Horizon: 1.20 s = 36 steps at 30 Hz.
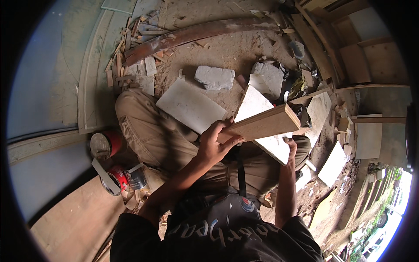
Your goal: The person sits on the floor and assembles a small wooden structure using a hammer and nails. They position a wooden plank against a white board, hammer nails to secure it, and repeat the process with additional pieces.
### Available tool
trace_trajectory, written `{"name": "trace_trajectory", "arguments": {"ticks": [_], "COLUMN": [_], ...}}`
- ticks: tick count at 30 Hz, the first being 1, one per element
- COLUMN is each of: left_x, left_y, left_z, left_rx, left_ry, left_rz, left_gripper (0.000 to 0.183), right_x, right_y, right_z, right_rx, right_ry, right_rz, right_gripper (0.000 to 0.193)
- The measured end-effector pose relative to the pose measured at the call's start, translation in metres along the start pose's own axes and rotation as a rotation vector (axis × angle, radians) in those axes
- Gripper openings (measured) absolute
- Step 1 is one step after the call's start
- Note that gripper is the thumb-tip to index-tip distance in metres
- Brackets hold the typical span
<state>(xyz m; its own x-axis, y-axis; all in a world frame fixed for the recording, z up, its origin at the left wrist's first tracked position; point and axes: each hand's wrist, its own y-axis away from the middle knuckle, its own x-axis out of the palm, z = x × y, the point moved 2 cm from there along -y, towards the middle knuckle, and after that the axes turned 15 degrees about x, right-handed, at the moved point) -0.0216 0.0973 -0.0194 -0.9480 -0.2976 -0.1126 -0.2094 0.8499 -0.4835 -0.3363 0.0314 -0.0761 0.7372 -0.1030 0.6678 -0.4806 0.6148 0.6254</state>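
Note:
My left hand (214, 142) is closed around the narrow end of a wedge-shaped piece of plywood (264, 127), its thumb on the near face and its layered edge facing up. The plywood crosses over a pointed white board (255, 104), which shows above and below it. My right hand (291, 147) grips that white board at its lower right edge; part of the hand is out of sight. A rectangular white board (192, 105) lies beside my left knee, and a rough white block (214, 77) rests on the dirt beyond it.
Another pale block (271, 78) sits farther right, near dark plastic. A curved brown plank (196, 36) spans the far ground beside wood scraps. Several cans, including a red one (114, 143), stand at left. Boards and a shelf (371, 86) line the right side.

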Motion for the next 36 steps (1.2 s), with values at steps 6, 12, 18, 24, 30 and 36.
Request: {"name": "trace_trajectory", "arguments": {"ticks": [6, 12, 18, 24, 30, 36], "left_x": [-0.017, -0.028, -0.028, -0.028, -0.034, -0.058], "left_y": [0.000, 0.009, 0.013, 0.002, -0.040, -0.080], "left_z": [-0.011, -0.005, 0.006, 0.005, 0.008, 0.036], "left_rx": [-0.069, -0.021, -0.205, -0.196, 0.016, -0.174], "left_ry": [0.139, 0.021, 0.153, 0.186, -0.040, 0.409], "left_rz": [0.035, 0.087, 0.214, 0.146, -0.382, -0.354], "left_gripper": [0.057, 0.067, 0.048, 0.042, 0.087, 0.108], "right_x": [-0.018, 0.035, 0.029, 0.036, 0.129, 0.167], "right_y": [0.002, 0.009, 0.007, 0.014, 0.021, -0.014], "right_z": [0.002, -0.005, -0.016, -0.017, -0.028, -0.025], "right_rx": [0.003, 0.061, 0.058, 0.045, -0.102, -0.323], "right_ry": [0.081, 0.095, 0.088, 0.089, 0.047, -0.193], "right_rz": [-0.127, -0.161, -0.107, 0.066, -0.014, -0.093], "right_gripper": [0.067, 0.065, 0.058, 0.059, 0.063, 0.046]}}
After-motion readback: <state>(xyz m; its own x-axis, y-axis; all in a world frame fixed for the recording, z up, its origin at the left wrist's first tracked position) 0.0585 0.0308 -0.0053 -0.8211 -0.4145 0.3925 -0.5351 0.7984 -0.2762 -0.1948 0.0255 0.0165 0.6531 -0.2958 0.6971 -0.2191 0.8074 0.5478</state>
